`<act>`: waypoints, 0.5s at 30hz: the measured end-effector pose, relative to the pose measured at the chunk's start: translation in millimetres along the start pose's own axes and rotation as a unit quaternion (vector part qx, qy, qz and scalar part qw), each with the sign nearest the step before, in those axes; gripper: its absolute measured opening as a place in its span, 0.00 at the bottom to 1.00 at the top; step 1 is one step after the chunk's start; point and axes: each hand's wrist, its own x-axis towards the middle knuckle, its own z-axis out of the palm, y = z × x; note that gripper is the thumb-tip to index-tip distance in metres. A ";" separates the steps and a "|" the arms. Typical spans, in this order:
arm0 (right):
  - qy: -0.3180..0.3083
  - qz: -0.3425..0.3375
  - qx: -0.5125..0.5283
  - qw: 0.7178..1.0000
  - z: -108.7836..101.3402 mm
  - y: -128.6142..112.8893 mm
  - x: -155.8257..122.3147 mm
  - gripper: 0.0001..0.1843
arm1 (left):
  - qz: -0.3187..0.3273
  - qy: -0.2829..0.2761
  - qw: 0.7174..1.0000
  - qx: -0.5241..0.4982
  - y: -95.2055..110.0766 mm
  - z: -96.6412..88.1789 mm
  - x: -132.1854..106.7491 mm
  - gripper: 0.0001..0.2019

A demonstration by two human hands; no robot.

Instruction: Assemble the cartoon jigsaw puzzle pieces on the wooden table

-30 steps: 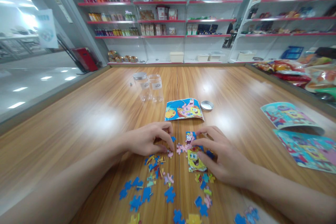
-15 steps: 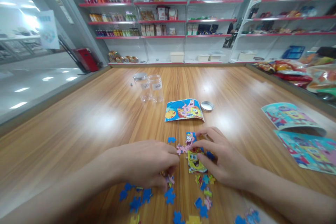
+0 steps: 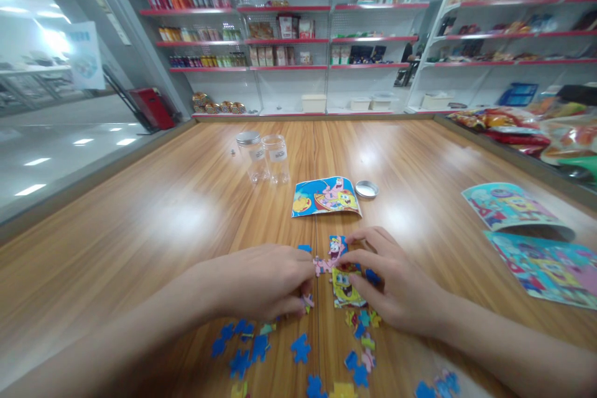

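Observation:
Thumb and fingers of my left hand point(image 3: 270, 283) are closed on a small pinkish jigsaw piece point(image 3: 308, 303), partly hidden under the fingertips. My right hand point(image 3: 396, 280) rests with fingers apart on the joined jigsaw section point(image 3: 344, 286), which shows a yellow face below a pink figure. Pink joined pieces point(image 3: 321, 266) stick out from its left side. A blue piece point(image 3: 305, 249) lies just beyond my left knuckles. Loose blue pieces point(image 3: 260, 347) are scattered nearer to me, and a mixed row of pieces point(image 3: 364, 320) lies below the joined section.
A curled picture sheet point(image 3: 326, 196) lies beyond my hands, beside a round metal lid point(image 3: 367, 189). Two clear jars point(image 3: 277, 161) stand farther back on the left, one lidded. More picture sheets point(image 3: 550, 267) lie at right. Stocked shelves point(image 3: 284, 40) rise behind the wooden table point(image 3: 186, 180).
My left hand has moved slightly forward, toward the joined section, bringing the pinkish jigsaw piece with it. Loose pieces it covered now show. My right hand has stayed almost in place.

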 end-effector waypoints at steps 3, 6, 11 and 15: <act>-0.006 -0.001 -0.004 1.000 0.1 -0.5 0.4 0.14 | 0.003 0.029 0.999 0.013 -2.4 1.8 2.9 0.06; -0.007 -0.003 -0.008 1.000 0.2 -0.8 0.3 0.14 | 0.014 0.060 0.998 0.029 -3.9 5.5 5.9 0.06; -0.009 -0.001 -0.007 1.000 0.4 -0.1 0.1 0.15 | 0.019 0.107 0.992 0.062 -4.5 12.4 8.7 0.07; -0.007 0.000 -0.010 1.000 0.8 0.7 -0.3 0.15 | 0.014 0.117 0.990 0.081 -6.1 15.6 10.7 0.07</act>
